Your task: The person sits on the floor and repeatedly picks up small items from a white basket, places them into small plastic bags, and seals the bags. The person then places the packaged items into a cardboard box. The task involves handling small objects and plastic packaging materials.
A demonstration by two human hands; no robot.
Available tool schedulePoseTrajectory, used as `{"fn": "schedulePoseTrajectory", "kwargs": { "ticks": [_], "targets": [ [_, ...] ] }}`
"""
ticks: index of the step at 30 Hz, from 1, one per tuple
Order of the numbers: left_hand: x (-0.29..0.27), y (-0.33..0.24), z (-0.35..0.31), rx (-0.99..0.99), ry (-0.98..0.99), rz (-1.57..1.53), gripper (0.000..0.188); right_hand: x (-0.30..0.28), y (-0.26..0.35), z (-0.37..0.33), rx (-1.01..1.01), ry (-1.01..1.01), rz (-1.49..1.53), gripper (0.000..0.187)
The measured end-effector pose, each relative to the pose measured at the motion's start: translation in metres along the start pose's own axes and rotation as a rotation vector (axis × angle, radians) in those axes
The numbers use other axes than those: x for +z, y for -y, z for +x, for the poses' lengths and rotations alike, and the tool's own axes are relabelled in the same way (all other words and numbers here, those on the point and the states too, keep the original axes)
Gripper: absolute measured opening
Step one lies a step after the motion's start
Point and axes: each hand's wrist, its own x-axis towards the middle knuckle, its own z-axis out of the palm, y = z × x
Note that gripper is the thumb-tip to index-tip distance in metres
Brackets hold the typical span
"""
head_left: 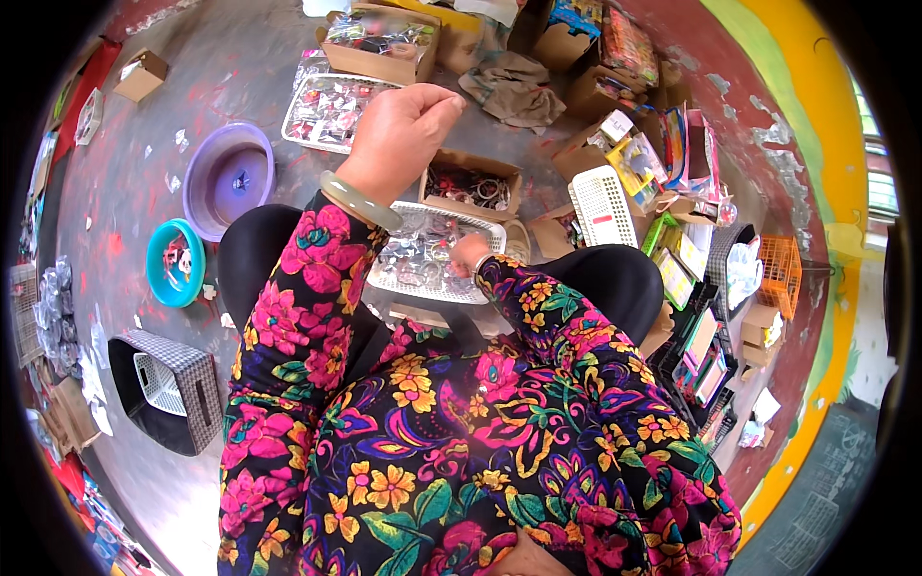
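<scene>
My left hand (403,130) is raised above the floor with its fingers pinched together; whether it holds a small item I cannot tell. A pale green bangle (357,202) circles that wrist. My right hand (469,253) reaches down into a white mesh tray (480,228) between my knees, filled with small shiny packets. Only the back of this hand shows, and its fingers are hidden among the packets. Both arms wear floral sleeves.
An open cardboard box (471,182) of dark rings lies beyond the tray. Another white tray (331,108), a purple basin (229,178), a teal bowl (175,261), a checked bin (165,389), a white basket (601,204) and an orange basket (780,274) surround me on the floor.
</scene>
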Motion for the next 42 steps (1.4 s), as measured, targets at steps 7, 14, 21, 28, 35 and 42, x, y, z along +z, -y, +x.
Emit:
{"fn": "schedulePoseTrajectory", "kwargs": {
  "ticks": [7,14,21,28,35,42],
  "targets": [
    [0.004,0.001,0.008,0.016,-0.019,-0.291,0.019,-0.045,0.015,-0.016,-0.954,-0.291,-0.996,0.019],
    [-0.046,-0.008,0.019,-0.086,-0.138,-0.902,0.018,-0.192,0.056,-0.179,-0.908,-0.212,0.720,0.022],
    [-0.075,0.006,0.028,-0.197,-0.168,-1.393,0.020,-0.273,-0.013,-0.225,-0.836,-0.517,0.583,0.018],
    [-0.056,-0.001,0.025,-0.250,-0.071,-1.378,0.021,-0.289,-0.151,-0.179,-0.560,-1.021,0.092,0.020],
    [-0.035,-0.013,0.020,-0.313,-0.059,-1.228,0.020,-0.219,-0.209,-0.097,-0.141,-0.898,-0.290,0.028],
    [-0.022,-0.005,0.019,-0.361,0.063,-1.203,0.020,-0.184,-0.201,-0.084,0.071,-1.021,-0.039,0.030]
  ]
}}
